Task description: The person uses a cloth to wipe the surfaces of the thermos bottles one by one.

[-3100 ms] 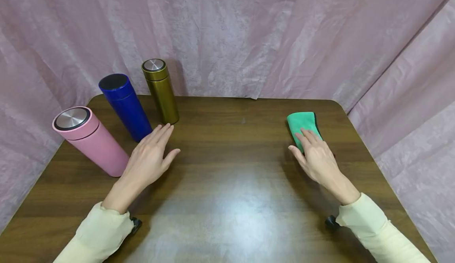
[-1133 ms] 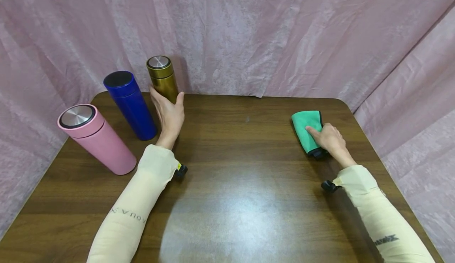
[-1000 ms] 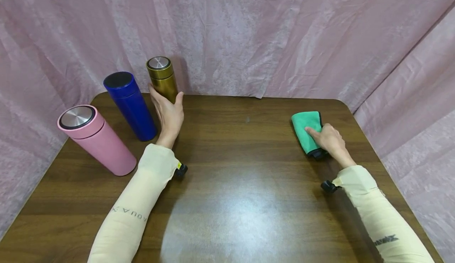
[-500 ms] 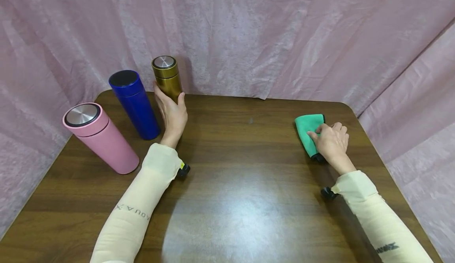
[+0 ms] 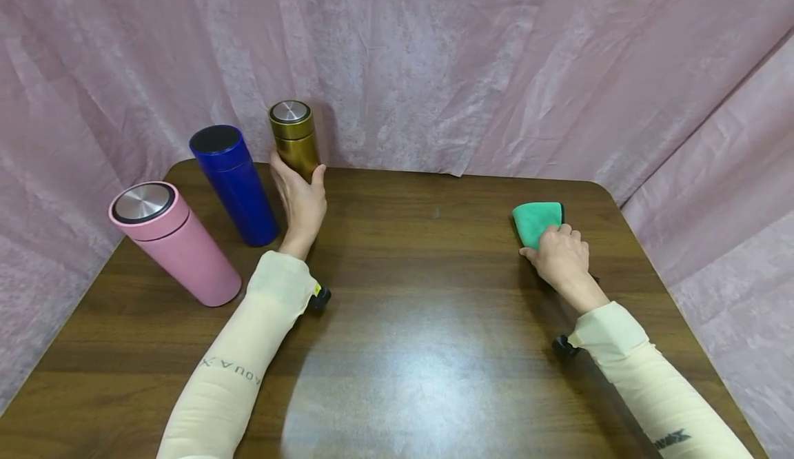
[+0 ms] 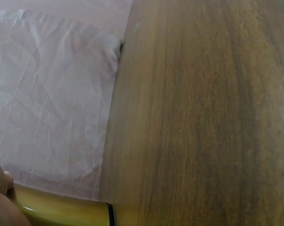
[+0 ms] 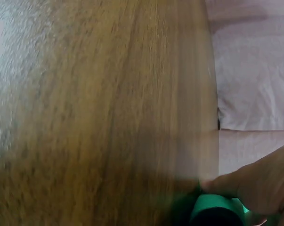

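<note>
My left hand (image 5: 302, 200) grips the lower body of a gold thermos flask (image 5: 296, 149), thumb on its right side and fingers round its left. The flask stands upright at the back of the table, its silver-topped lid uncovered; in the left wrist view its lower body (image 6: 66, 209) shows a black ring near the base. At the right, my right hand (image 5: 561, 259) grips the near part of a folded green cloth (image 5: 535, 221) with dark edging, hiding that part. In the right wrist view the thumb (image 7: 226, 184) lies against the cloth's fold (image 7: 212, 202).
A blue thermos flask (image 5: 234, 187) stands left of the gold one, close to my left wrist. Nearer the front left is a wider pink flask (image 5: 176, 249). The brown wooden table (image 5: 422, 273) ends at a pink curtain (image 5: 422, 66) behind and to the right.
My left hand has moved from beside the pink flask to grip the gold one. My right hand has shifted from the cloth's right side to its near part, fingers now curled on it.
</note>
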Available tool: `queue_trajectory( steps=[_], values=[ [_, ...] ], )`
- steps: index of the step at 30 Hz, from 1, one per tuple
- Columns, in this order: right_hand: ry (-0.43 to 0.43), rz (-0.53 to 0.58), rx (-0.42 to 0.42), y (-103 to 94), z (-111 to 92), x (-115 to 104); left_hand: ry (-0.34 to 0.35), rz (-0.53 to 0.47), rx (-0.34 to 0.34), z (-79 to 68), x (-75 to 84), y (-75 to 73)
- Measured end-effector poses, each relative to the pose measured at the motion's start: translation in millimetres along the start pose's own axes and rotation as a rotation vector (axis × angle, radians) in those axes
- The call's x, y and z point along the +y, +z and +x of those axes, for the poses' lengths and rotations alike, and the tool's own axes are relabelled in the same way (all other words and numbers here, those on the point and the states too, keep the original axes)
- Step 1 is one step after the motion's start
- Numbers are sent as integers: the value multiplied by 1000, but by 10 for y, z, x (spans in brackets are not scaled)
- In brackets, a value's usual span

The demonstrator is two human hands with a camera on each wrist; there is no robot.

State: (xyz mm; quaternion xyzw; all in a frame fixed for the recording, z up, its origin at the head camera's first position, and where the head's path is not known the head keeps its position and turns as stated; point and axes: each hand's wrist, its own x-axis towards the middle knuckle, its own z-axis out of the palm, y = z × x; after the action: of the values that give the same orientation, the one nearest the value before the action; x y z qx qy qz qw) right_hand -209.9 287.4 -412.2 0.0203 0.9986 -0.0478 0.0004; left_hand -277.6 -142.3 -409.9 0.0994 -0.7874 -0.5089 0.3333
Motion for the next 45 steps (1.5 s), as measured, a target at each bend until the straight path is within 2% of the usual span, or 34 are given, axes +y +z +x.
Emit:
queue_trajectory(
  steps=[6,12,19,22,25,31,35,45],
  values=[
    [-33,42,104,-19,-15,76,-14,0,-33,-41,33,4],
    [-3,166,150,-73,-19,156,-21,-4,-79,-95,80,-5],
    [30,330,128,-164,-75,164,2,-26,-113,-173,116,-38],
    [-4,388,141,-212,-101,150,3,-35,-127,-199,114,-57],
    [-71,423,213,-225,-121,134,6,-42,-132,-223,106,-73],
    [-204,434,388,-180,-162,93,8,-45,-132,-260,102,-105],
    [-272,423,458,-182,-188,70,9,-40,-135,-284,120,-122],
    [-299,369,453,-287,-269,-68,5,-36,-171,-357,198,-164]
  ],
)
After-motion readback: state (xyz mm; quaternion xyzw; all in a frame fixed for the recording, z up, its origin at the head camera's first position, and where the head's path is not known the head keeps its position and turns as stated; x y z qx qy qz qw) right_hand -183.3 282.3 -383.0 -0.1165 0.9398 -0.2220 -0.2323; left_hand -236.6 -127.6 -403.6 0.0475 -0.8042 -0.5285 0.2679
